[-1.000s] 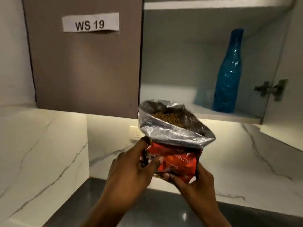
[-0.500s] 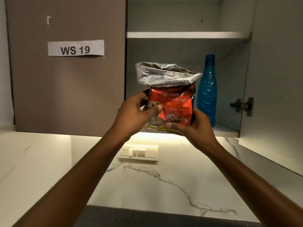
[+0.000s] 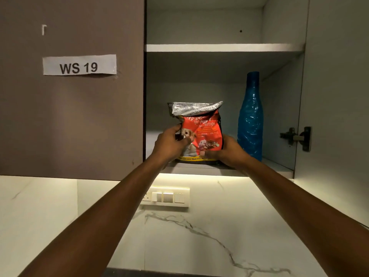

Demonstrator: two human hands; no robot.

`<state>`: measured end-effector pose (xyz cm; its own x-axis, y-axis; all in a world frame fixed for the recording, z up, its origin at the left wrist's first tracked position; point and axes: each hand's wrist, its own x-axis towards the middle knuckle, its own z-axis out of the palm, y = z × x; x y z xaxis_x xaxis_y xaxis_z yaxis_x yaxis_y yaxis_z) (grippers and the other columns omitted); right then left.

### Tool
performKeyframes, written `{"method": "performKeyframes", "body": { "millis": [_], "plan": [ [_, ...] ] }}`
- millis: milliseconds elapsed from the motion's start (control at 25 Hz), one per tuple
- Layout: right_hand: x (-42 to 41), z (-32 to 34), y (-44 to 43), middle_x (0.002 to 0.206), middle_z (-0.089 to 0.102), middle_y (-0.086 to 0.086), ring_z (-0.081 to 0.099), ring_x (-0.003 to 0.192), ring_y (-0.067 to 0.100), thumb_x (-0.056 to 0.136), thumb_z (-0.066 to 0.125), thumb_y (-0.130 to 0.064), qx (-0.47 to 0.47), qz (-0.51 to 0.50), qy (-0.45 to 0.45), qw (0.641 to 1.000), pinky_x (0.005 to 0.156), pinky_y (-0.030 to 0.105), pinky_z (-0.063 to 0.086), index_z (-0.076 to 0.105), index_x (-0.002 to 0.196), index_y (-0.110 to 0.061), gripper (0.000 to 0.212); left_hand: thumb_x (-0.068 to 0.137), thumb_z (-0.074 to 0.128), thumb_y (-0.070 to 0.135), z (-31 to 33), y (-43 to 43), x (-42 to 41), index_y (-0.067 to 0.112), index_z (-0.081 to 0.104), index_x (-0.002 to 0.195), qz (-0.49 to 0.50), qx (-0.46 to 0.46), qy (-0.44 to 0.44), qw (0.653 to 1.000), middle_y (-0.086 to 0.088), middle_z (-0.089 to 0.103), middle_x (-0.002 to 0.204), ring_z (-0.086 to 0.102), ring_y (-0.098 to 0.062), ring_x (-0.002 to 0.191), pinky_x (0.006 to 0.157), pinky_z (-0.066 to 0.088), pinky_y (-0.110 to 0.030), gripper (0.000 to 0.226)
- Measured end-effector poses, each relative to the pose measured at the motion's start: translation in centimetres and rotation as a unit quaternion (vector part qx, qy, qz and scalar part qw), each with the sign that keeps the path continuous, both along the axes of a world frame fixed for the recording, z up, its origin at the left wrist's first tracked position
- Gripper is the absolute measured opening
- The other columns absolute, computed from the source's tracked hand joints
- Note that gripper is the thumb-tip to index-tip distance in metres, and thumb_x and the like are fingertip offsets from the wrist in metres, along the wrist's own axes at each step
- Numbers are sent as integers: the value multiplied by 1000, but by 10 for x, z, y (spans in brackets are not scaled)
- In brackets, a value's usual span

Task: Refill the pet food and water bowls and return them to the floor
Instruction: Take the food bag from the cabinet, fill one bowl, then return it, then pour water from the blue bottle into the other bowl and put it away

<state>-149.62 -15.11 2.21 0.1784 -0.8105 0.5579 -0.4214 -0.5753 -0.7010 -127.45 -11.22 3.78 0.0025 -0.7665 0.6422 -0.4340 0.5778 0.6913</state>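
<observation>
Puppy food bag (image 3: 201, 134) stands upright on the bottom shelf (image 3: 279, 166) of the open cupboard, near the front edge. It is red with a puppy picture on it, and its shiny silver top is folded over. Both hands are wrapped around the bag, one on each side. The left hand (image 3: 170, 143) grips the left edge, with the thumb pressed on the front over the puppy picture. The right hand (image 3: 229, 149) holds the bottom right corner, fingers (image 3: 209, 153) curled onto the front. The two hands are apart, with the bag between them.

Just to the right of the right hand stands a tall blue bottle (image 3: 250, 118), upright on the same shelf, close beside the bag but not touching it as far as can be seen. Farther right is the open door with a metal hinge (image 3: 297, 137). Above the hands is another white shelf (image 3: 223, 47). To the left of the left hand is a shut brown door (image 3: 79, 116) with a paper label (image 3: 79, 64) that says WS 19. Below the arms is a white marble wall with a row of switches (image 3: 167, 196), lit by a warm light under the cupboard.
</observation>
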Motion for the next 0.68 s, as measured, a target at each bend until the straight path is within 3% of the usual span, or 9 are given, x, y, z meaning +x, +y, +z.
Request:
{"method": "performKeyframes", "body": {
  "millis": [120,240,360,400,440,560,680],
  "plan": [
    [-1,1,-13,127,79,2,78,110,18,81,95,-16,30,6,-14,999,105,45,61,67,133,-20,60,96,76,29,0,-13,-7,21,72,134,11,2,3,1000,-4,79,125,75,-26,114,101,59,-50,39],
    [1,1,-21,130,78,7,76,116,27,81,94,-9,45,12,-38,998,108,51,59,66,134,-17,61,98,75,23,-2,-20,-11,14,72,133,0,17,35,999,-7,79,125,76,-24,109,99,61,-42,36],
    [1,1,-21,135,75,11,72,124,33,80,95,-11,56,-10,-45,997,112,55,54,61,144,-11,72,99,74,16,-2,-19,-17,10,70,134,-9,22,57,998,-9,78,126,74,-13,93,71,59,-14,36],
    [2,2,-17,137,74,12,71,126,34,79,96,-14,53,-22,-38,998,113,55,53,60,145,-11,75,99,74,14,-2,-17,-18,9,70,134,-12,27,65,997,-10,78,126,74,-13,91,66,57,-12,35],
    [4,2,-13,138,74,10,70,127,33,78,97,-18,42,-42,-17,998,114,53,53,59,146,-12,78,99,73,13,-2,-15,-18,9,70,134,-12,37,67,997,-11,77,126,74,-17,94,70,59,-17,35],
    [6,-2,5,141,71,5,68,128,29,81,95,-33,-56,-134,52,988,107,42,55,54,148,-16,81,98,74,10,-3,-10,-12,10,70,135,-9,62,41,997,-11,76,126,73,-30,114,101,60,-46,38],
    [-8,-10,23,147,65,1,60,134,24,90,82,-42,-260,-265,58,927,103,46,55,52,150,-26,68,95,78,14,-8,-2,-1,13,69,136,-13,71,44,996,-6,76,123,72,-27,116,105,58,-46,42]
  ]
}}
